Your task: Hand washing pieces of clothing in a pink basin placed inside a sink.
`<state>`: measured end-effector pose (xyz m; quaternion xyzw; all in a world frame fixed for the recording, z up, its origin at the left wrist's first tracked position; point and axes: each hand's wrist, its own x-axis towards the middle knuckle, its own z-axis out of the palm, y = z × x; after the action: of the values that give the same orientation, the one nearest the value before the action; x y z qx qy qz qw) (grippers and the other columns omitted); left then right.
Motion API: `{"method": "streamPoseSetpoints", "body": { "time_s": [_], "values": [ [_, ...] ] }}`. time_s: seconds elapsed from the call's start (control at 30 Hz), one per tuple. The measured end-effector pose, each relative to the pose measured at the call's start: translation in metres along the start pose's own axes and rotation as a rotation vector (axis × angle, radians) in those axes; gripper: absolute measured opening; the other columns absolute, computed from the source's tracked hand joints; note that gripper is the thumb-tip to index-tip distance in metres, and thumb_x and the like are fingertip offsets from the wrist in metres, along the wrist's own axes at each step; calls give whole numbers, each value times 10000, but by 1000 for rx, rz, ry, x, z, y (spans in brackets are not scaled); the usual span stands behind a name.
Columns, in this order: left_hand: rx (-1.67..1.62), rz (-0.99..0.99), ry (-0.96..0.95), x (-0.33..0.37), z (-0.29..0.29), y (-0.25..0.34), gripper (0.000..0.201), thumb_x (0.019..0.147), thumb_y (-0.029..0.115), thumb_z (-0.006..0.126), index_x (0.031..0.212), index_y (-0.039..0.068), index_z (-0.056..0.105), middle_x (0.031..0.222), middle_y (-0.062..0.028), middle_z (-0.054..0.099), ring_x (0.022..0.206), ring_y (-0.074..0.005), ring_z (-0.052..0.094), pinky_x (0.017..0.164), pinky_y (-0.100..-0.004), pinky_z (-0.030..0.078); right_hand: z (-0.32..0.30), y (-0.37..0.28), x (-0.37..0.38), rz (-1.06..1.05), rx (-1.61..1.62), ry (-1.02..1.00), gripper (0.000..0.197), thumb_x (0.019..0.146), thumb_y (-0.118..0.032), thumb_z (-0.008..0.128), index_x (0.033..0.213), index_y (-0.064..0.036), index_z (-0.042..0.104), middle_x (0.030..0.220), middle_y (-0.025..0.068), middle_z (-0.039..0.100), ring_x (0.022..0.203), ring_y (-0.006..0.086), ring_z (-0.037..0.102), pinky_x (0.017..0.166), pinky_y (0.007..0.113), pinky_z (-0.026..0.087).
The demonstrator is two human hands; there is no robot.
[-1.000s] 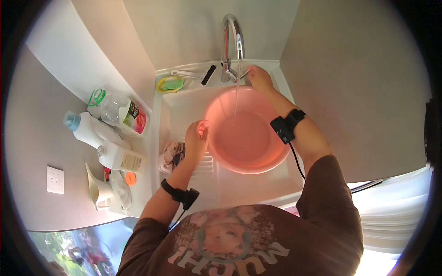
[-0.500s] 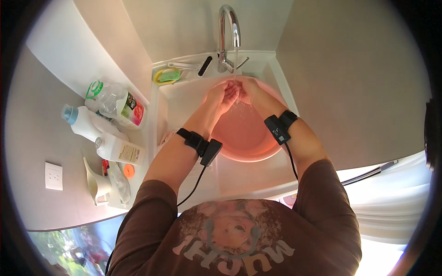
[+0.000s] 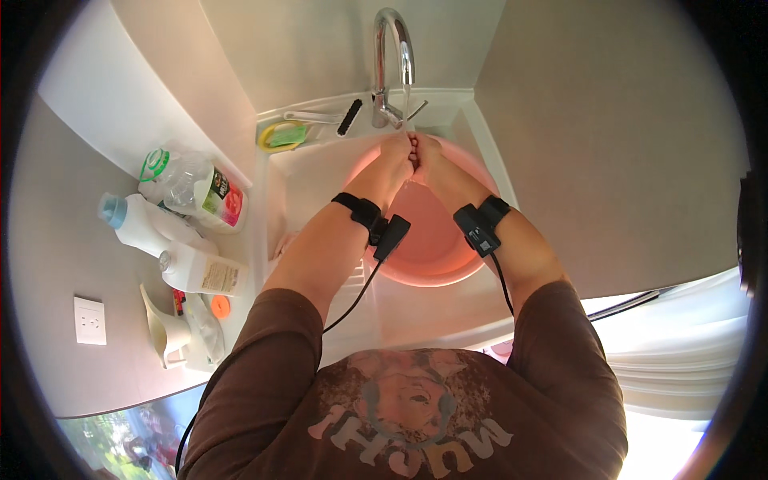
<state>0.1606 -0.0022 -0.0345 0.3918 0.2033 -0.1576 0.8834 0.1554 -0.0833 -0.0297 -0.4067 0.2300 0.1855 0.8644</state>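
My left hand (image 3: pixel 396 157) and my right hand (image 3: pixel 426 155) are pressed together under the running tap (image 3: pixel 393 64). Fingers on both are curled inward and meet at the knuckles; no object shows in them, and the palms are hidden. A thin stream of water (image 3: pixel 406 102) falls onto them. Below the hands, a pink basin (image 3: pixel 432 232) stands in the white sink (image 3: pixel 308 172). Each forearm wears a black strap with a small black box and a cable.
On the left ledge are a clear jug with a green cap (image 3: pixel 192 188), a white bottle with a blue cap (image 3: pixel 144 220), another white bottle (image 3: pixel 204 270), a cream scoop (image 3: pixel 164 328) and an orange lid (image 3: pixel 221 306). Behind the sink lie a black-bristled brush (image 3: pixel 350 118) and a green sponge (image 3: pixel 286 136).
My hands have turned from a cupped pose, left palm showing, to curled fingers pressed together. The left forearm has rolled and shifted slightly right. Water still runs.
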Motion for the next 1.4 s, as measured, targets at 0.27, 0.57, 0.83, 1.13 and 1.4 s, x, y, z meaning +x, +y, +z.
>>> {"method": "streamPoseSetpoints", "body": {
  "time_s": [0.27, 0.57, 0.83, 1.13, 1.4],
  "values": [
    [50, 145, 187, 7, 30, 0, 220, 960, 140, 448, 866, -9, 580, 775, -104, 570, 617, -225, 564, 495, -371, 458, -18, -2, 86, -26, 4, -6, 183, 886, -157, 477, 792, -43, 585, 673, 75, 565, 525, 230, 518, 475, 380, 443],
    [199, 155, 39, -18, 80, -6, 242, 940, 143, 483, 945, -51, 626, 806, -122, 631, 648, -261, 604, 552, -387, 503, -123, -70, 172, -721, -971, -114, 173, 818, -129, 569, 810, -4, 689, 821, 148, 690, 716, 273, 674, 579, 395, 523],
    [81, -91, -246, 8, -98, 15, 160, 870, 197, 606, 899, 40, 621, 741, -111, 632, 569, -182, 581, 507, -312, 487, 7, 16, 35, -409, -1548, -184, 215, 850, -214, 570, 882, -37, 688, 792, 126, 680, 713, 246, 667, 587, 392, 518],
    [1665, 769, 678, -79, -148, -18, 370, 790, 186, 616, 1107, 7, 556, 936, -179, 638, 907, -380, 619, 911, -486, 461, -107, -6, -70, -671, -2211, 431, 542, 833, -354, 623, 1290, -92, 499, 1276, 167, 526, 1133, 354, 559, 891, 445, 498],
    [1117, 246, 339, -125, -126, -24, 361, 821, 120, 584, 1116, -77, 512, 1044, -270, 610, 766, -402, 675, 441, -423, 560, -204, -7, -97, -196, -1688, 546, 583, 804, -281, 677, 1304, -59, 475, 1348, 199, 455, 1214, 365, 496, 975, 403, 476]
  ]
}}
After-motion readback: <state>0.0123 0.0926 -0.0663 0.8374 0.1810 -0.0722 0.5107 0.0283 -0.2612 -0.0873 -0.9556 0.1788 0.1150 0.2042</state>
